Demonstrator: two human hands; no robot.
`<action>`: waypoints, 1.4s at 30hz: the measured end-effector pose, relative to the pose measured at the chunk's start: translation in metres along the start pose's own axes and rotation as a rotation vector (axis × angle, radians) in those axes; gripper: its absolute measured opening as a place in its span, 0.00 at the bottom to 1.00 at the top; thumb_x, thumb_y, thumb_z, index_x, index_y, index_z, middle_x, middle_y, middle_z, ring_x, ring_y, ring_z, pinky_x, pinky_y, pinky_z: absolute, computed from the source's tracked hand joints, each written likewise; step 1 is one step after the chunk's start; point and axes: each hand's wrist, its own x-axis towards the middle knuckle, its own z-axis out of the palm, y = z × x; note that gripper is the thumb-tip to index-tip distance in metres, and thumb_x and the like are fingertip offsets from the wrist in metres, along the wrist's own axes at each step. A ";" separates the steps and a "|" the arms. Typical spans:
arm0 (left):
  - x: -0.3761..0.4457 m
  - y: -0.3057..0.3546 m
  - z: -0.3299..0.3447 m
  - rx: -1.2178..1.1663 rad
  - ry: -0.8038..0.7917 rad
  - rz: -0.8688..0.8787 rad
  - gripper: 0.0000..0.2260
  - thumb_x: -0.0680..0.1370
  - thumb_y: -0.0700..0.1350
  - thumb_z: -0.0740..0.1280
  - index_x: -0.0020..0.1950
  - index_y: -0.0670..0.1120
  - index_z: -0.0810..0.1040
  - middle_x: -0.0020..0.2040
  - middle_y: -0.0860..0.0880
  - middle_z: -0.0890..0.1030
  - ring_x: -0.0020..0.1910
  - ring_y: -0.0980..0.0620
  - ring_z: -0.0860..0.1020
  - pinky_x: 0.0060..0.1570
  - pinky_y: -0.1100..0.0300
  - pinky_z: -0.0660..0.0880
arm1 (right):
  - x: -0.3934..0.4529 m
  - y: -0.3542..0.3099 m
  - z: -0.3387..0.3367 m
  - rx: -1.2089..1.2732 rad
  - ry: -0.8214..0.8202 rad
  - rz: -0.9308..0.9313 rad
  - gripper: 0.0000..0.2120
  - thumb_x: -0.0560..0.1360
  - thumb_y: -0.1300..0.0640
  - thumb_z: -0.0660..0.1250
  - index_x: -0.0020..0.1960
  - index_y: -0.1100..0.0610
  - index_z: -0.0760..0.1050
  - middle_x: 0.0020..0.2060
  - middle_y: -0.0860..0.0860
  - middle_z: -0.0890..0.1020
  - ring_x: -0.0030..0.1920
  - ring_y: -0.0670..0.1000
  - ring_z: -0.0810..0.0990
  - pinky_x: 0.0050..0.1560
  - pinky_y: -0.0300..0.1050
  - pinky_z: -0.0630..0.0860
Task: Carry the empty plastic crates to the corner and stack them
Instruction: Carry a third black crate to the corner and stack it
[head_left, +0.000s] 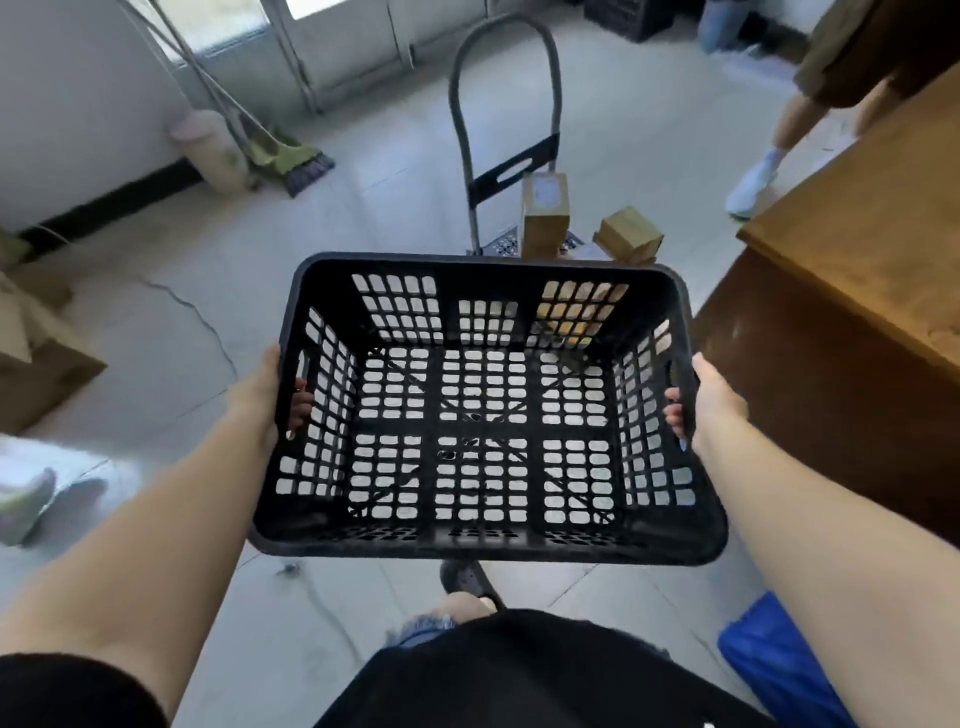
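Observation:
An empty black plastic crate (483, 540) with lattice walls and floor is held level in front of me, above the tiled floor. My left hand (262, 395) grips its left handle slot, with fingertips showing through the lattice inside. My right hand (714, 397) grips the right handle slot the same way, fingers curled over the rim. Nothing lies inside the crate.
A hand trolley (506, 104) with cardboard boxes (545, 213) stands just beyond the crate. A wooden desk (857, 249) fills the right side, with a person's legs (774, 156) behind it. Brooms (291, 156) lean at the left wall, cartons (36, 358) sit far left, a blue item (779, 660) lower right.

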 end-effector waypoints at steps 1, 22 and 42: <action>0.004 0.002 -0.014 -0.027 0.025 -0.006 0.25 0.77 0.64 0.56 0.37 0.43 0.71 0.32 0.45 0.73 0.15 0.55 0.71 0.23 0.62 0.68 | -0.005 -0.008 0.020 -0.014 -0.006 -0.031 0.24 0.73 0.38 0.65 0.38 0.60 0.76 0.28 0.53 0.77 0.21 0.49 0.69 0.25 0.39 0.66; 0.160 0.089 -0.185 -0.357 0.350 -0.088 0.26 0.76 0.65 0.60 0.37 0.42 0.73 0.17 0.49 0.74 0.14 0.55 0.71 0.17 0.65 0.72 | -0.029 -0.129 0.385 -0.275 -0.260 -0.232 0.22 0.71 0.39 0.65 0.37 0.59 0.76 0.29 0.52 0.77 0.23 0.49 0.70 0.25 0.41 0.67; 0.398 0.282 -0.181 -0.379 0.431 -0.132 0.25 0.75 0.65 0.62 0.39 0.42 0.74 0.31 0.45 0.74 0.16 0.54 0.70 0.18 0.63 0.73 | 0.057 -0.289 0.675 -0.320 -0.322 -0.197 0.22 0.71 0.40 0.66 0.34 0.60 0.74 0.27 0.51 0.75 0.22 0.48 0.68 0.23 0.40 0.66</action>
